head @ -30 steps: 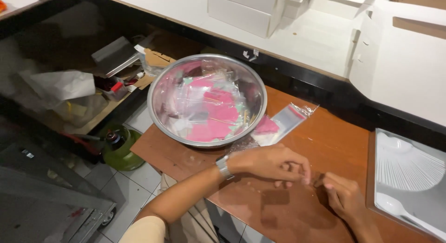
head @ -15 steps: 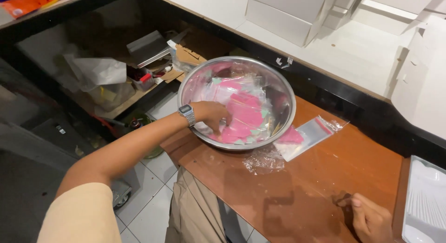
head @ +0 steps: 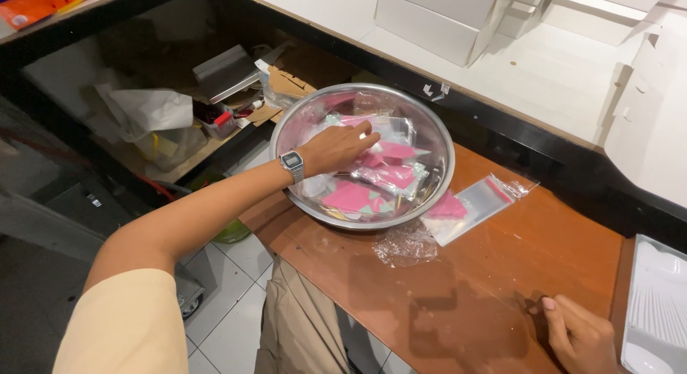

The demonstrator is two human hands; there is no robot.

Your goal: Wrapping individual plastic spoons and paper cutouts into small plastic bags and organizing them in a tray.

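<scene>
At the far left an orange flat package (head: 43,0) is lying on the white counter edge, and below it a crumpled white bag (head: 147,109) and a few torn brown cardboard pieces (head: 286,80) are sitting on a cluttered lower shelf.

The left hand (head: 336,146), with a grey square wristwatch (head: 291,163) on its wrist, is reaching into one round steel bowl (head: 300,116) that is standing on the brown wooden table (head: 501,274). Its fingers are lying loosely curled over the clear packets (head: 390,170) inside the bowl, touching the top ones; whether it is pinching any is not clear. The packets are small see-through bags holding flat pink pieces, piled in disorder, too many overlapping to count.

Just right of the bowl, one flat clear zip bag (head: 476,202) with a pink piece in its near end is lying on the table, and one crumpled ball of clear film (head: 406,245) is lying just beside the bowl's rim.

Behind, two white boxes (head: 436,16) are standing on the white counter.

At the lower right the right hand (head: 580,338) is resting on the table with fingers folded in, gripping nothing visible, next to one white tray (head: 658,309).
</scene>
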